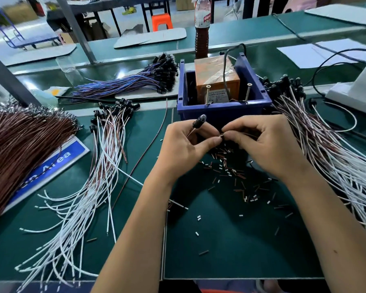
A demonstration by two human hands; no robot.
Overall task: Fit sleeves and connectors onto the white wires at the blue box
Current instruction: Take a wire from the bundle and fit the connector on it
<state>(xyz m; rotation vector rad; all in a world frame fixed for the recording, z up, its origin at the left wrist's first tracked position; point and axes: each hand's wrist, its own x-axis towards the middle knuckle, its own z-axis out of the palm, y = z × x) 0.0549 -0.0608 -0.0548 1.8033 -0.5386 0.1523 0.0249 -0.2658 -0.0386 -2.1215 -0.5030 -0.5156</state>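
Bare forearms reach in from the lower edge of the head view and meet above the green mat (220, 250), just in front of the blue box (222, 112). Left hand (184, 144) has its fingers curled, and a black connector (199, 121) sticks up out of its grip; the connector's long axis is tilted, its rounded tip pointing up and to the right toward the box, its thin wire running down and left behind the knuckles. Right hand (264, 142) is curled too, thumb and forefinger pinching a thin brown wire end (222, 135) that lies nearly level and points left at the left thumb tip, the two hands almost touching there. Whether a sleeve is already on that end cannot be told. Short brown and white sleeves (230, 172) lie scattered on the mat under and below the hands. Left of the hands a bundle of white wires (89, 187) fans toward the lower left, its black connectors at the far end. Another bundle of white and brown wires (325, 149) lies to the right of the box, connectors at the top.
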